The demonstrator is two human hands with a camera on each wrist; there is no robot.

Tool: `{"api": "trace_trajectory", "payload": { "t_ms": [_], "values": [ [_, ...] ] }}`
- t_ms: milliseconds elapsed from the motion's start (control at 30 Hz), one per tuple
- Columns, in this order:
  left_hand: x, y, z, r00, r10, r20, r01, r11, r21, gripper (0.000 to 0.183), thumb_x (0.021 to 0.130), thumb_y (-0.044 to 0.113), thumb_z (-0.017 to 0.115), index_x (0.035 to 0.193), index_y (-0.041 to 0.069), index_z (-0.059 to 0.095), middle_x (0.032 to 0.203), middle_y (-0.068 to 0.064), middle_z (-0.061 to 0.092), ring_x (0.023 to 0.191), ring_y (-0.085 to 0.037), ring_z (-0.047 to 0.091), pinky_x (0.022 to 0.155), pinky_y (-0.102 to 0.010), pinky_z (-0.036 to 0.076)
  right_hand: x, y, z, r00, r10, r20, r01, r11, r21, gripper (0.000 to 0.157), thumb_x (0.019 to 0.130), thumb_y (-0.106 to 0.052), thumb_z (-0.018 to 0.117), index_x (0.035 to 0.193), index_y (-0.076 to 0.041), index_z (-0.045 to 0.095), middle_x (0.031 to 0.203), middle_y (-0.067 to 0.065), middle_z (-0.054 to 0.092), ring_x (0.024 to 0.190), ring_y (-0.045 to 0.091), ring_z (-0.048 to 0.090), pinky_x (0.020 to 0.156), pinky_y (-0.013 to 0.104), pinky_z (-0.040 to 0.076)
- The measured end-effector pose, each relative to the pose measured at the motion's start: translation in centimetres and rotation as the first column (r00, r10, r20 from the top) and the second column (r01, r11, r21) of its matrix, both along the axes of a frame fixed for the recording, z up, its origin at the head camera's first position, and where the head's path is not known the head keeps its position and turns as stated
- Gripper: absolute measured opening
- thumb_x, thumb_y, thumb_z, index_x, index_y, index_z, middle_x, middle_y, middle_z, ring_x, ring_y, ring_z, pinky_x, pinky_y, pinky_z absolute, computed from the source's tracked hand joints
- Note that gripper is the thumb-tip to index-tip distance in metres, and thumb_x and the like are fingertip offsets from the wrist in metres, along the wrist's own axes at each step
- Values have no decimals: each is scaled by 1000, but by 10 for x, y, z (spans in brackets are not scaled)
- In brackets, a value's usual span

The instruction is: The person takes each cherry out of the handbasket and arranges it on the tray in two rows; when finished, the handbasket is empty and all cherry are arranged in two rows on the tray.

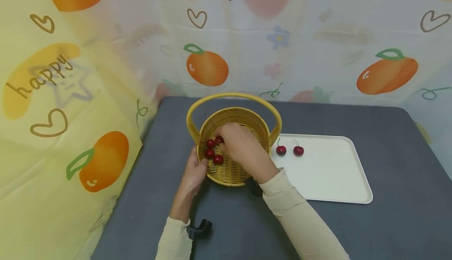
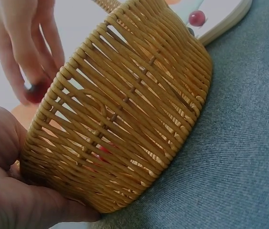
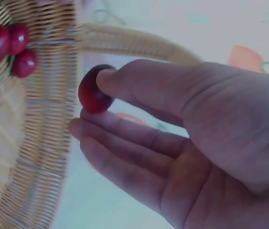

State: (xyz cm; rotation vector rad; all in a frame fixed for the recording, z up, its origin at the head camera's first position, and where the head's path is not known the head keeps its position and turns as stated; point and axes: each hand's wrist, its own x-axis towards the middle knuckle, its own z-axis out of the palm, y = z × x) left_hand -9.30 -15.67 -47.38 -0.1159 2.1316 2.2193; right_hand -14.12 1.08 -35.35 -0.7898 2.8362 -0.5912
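A round yellow wicker basket point(image 1: 231, 175) with an arched handle point(image 1: 233, 95) stands on the table. My left hand point(image 1: 195, 170) grips its left side, the thumb point(image 2: 53, 205) against the woven wall. Over the basket, my right hand point(image 1: 240, 142) pinches a dark red cherry point(image 3: 96, 89) between thumb and fingers, close to the rim in the right wrist view. Three other cherries, one of them a front cherry point(image 1: 218, 159), lie together in the left part of the basket. Two more, a left cherry point(image 1: 281, 150) and a right cherry point(image 1: 298, 150), lie with stems on a white tray point(image 1: 332, 173).
The tray is right of the basket, its left end hidden behind the basket and right forearm. Dark grey cloth covers the table point(image 1: 141, 213). A fruit-printed curtain point(image 1: 247, 56) hangs along the back and left. Dark wrist mounts point(image 1: 199, 229) are on both arms.
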Motion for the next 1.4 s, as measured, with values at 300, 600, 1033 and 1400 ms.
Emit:
{"api": "trace_trajectory", "payload": {
  "t_ms": [300,600,1033,1400],
  "values": [
    [-3,2,2,1000,-1,-15,1,1000,-4,61,105,-10,36,163,-3,21,161,-26,37,147,-40,40,119,-55,36,52,47,34,1000,-12,-21,10,998,-68,40,96,-19,80,135,-18,73,112,1,67,92,16,62,78,31,55],
    [-2,0,2,1000,-4,14,5,1000,-18,61,107,-6,35,166,3,20,161,-22,38,144,-39,45,113,-57,43,78,113,66,977,-111,-184,72,976,-204,36,97,-11,77,133,-14,72,121,-1,68,96,17,65,80,36,56],
    [3,-2,2,1000,-17,24,18,999,-47,63,104,-10,32,165,-1,18,162,-24,35,147,-37,39,117,-55,37,68,202,44,962,-252,-101,231,955,-184,38,97,-3,73,135,-5,70,120,8,69,112,38,68,95,57,54],
    [2,2,1,999,-33,-4,33,998,-53,65,104,-10,32,166,1,18,167,-21,30,153,-34,32,122,-52,31,44,238,-14,946,-322,23,323,946,-29,43,96,0,72,138,6,64,119,25,65,109,44,66,90,59,55]
  ]
}}
